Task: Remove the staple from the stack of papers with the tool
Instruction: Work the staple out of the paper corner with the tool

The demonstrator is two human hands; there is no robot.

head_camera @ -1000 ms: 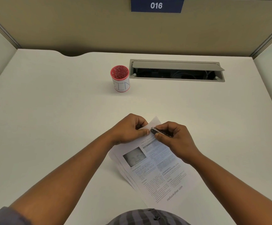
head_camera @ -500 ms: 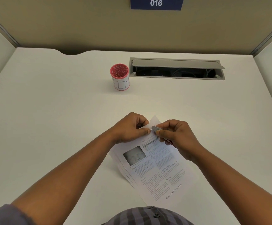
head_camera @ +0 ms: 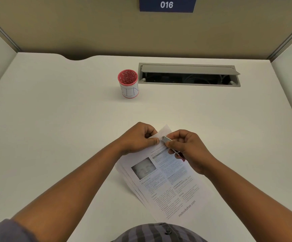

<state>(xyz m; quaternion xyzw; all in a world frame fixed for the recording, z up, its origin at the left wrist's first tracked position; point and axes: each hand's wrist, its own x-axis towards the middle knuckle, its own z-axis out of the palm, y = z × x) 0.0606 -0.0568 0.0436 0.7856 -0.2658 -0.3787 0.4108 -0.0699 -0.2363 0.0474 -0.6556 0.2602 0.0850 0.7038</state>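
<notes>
A stack of printed papers [head_camera: 166, 182] lies slanted on the white desk in front of me. My left hand [head_camera: 140, 137] pinches the stack's top corner between thumb and fingers. My right hand [head_camera: 188, 149] grips a small metal staple remover [head_camera: 167, 139]; its silver head sits on the paper at that corner, right beside my left thumb tip. The tool's rear end shows below my right fingers. The staple itself is too small to make out.
A red mesh cup [head_camera: 128, 86] with a white label marked BIN stands upright at the back centre. Right of it is an open grey cable hatch [head_camera: 188, 75] sunk in the desk [head_camera: 54, 128]. Partition walls close the back and both sides.
My right hand has turned the tool from lying flat across the corner to pointing down and back, its head now tipped onto the paper. My left hand keeps its pinch.
</notes>
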